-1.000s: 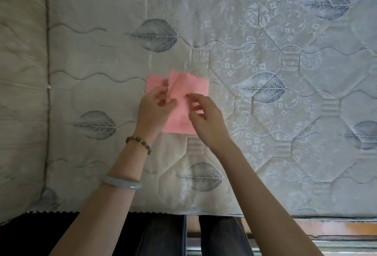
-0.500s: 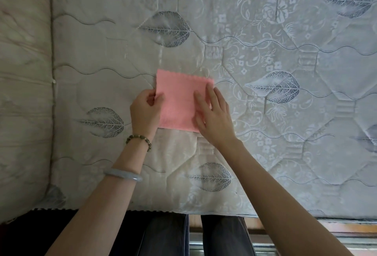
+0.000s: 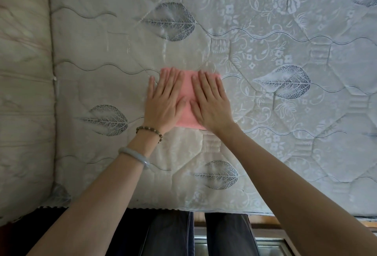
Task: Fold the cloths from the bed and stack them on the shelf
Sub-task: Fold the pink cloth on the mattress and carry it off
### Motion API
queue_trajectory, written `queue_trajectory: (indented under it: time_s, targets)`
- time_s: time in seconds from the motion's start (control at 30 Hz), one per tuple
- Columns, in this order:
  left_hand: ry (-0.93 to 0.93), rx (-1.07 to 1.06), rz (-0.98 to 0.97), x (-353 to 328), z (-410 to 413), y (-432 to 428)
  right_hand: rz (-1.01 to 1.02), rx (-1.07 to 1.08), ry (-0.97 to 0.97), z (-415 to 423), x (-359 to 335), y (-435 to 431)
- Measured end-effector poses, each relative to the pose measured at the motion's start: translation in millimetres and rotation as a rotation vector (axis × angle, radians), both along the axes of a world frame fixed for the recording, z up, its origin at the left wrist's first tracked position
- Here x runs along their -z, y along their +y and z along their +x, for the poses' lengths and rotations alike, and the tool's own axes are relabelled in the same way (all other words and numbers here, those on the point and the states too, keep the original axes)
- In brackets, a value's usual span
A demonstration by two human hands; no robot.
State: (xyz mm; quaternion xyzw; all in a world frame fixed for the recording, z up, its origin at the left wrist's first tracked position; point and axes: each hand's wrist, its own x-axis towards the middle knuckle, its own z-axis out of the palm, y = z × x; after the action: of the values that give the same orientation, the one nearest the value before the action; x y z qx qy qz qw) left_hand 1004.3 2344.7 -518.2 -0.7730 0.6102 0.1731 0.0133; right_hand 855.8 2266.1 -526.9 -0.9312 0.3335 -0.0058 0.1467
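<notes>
**Pressing the fold flat on the bed**

Nearest, the person's dark trousers [image 3: 169, 235] stand against the near edge of the bed [image 3: 265, 153], and both forearms reach out over the quilted mattress. The left wrist wears a pale bangle [image 3: 134, 156] and, just beyond it, a beaded bracelet [image 3: 150, 130].

Farther out, the left hand [image 3: 163, 102] and right hand [image 3: 210, 102] lie palm down, side by side, on the pink cloth [image 3: 186, 87]. All the fingers are straight and spread; they grasp nothing and only press. The cloth lies flat on the mattress, a small folded rectangle mostly covered by the hands, with pink showing between them and at its far and near edges. The left hand's outer finger rests past the cloth's left edge, on the mattress.

The step in hand looks like smoothing a finished fold. Next, one hand likely needs to slip under an edge and lift the cloth without spilling the fold, then carry it to the shelf, which is out of view. No other cloths show beyond.
</notes>
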Motion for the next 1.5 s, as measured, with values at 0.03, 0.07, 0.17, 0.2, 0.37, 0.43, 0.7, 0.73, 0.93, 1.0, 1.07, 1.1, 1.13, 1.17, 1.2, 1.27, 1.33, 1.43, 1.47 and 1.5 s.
queue_trajectory:
  time_s: [0.03, 0.07, 0.17, 0.2, 0.37, 0.43, 0.7, 0.73, 0.93, 1.0, 1.07, 1.1, 1.13, 1.17, 1.2, 1.27, 1.33, 1.43, 1.47, 1.5]
  targets:
    - [-0.004, 0.008, 0.010, 4.6, 1.5, 2.6, -0.020, 0.000, -0.010, -1.5, 4.1, -0.6]
    - [-0.006, 0.013, 0.013, 8.3, 2.3, 4.6, -0.036, 0.002, -0.016, -2.4, 6.8, -1.3]
    - [0.009, 0.006, 0.028, 11.5, 2.1, 5.0, -0.043, 0.012, 0.016, -2.2, 11.2, -2.0]
    - [0.016, 0.000, 0.040, 11.1, 1.9, 3.6, -0.031, 0.013, 0.031, -1.6, 10.9, -2.3]
    - [0.233, -0.206, -0.023, -9.9, 3.8, 0.4, 0.071, 0.111, -0.053, -1.1, -6.2, -1.3]
    - [0.390, -0.411, -0.138, -23.6, 5.4, 2.6, 0.191, 0.347, -0.178, -0.5, -21.8, -0.3]
    - [0.603, -0.794, -0.048, -30.3, 1.6, -1.4, 1.021, 1.281, -0.365, 0.8, -51.7, 3.4]
    - [0.588, -0.818, -0.010, -32.1, 0.4, -3.9, 1.093, 1.271, -0.344, 0.4, -52.0, 3.1]
    - [0.812, -0.820, 0.075, -46.7, 0.5, 2.7, 1.224, 1.205, -0.397, -13.6, -73.2, 8.4]
    - [0.971, -0.791, 0.043, -61.1, 2.5, 3.3, 1.175, 1.200, -0.414, -19.8, -88.4, 8.8]
    - [1.052, -0.756, 0.055, -80.8, -0.4, -1.5, 1.145, 1.183, -0.459, -27.6, -109.5, 9.2]
    - [1.068, -0.748, 0.064, -90.7, -2.1, -6.0, 1.141, 1.181, -0.488, -31.7, -120.2, 8.5]
    - [1.085, -0.747, 0.071, -101.7, -5.2, -11.2, 1.134, 1.184, -0.527, -37.6, -132.8, 7.5]
    - [1.106, -0.742, 0.069, -114.2, -9.6, -17.5, 1.120, 1.197, -0.570, -44.0, -144.8, 6.5]
    - [1.116, -0.734, 0.068, -126.6, -13.8, -24.4, 1.097, 1.211, -0.610, -50.8, -157.9, 4.0]
    - [1.139, -0.698, 0.066, -155.4, -25.9, -38.2, 1.049, 1.247, -0.663, -64.9, -186.2, -2.4]
    - [1.167, -0.655, 0.061, -186.8, -39.8, -50.1, 1.015, 1.279, -0.715, -82.1, -215.1, -7.7]
    - [1.207, -0.593, 0.051, -237.0, -64.3, -67.3, 0.984, 1.303, -0.811, -114.5, -261.6, -11.1]
    - [1.213, -0.565, 0.054, -254.2, -73.8, -72.7, 0.976, 1.311, -0.848, -126.5, -276.5, -11.6]
    - [1.224, -0.537, 0.050, -269.8, -84.7, -78.0, 0.967, 1.315, -0.886, -139.9, -290.6, -12.6]
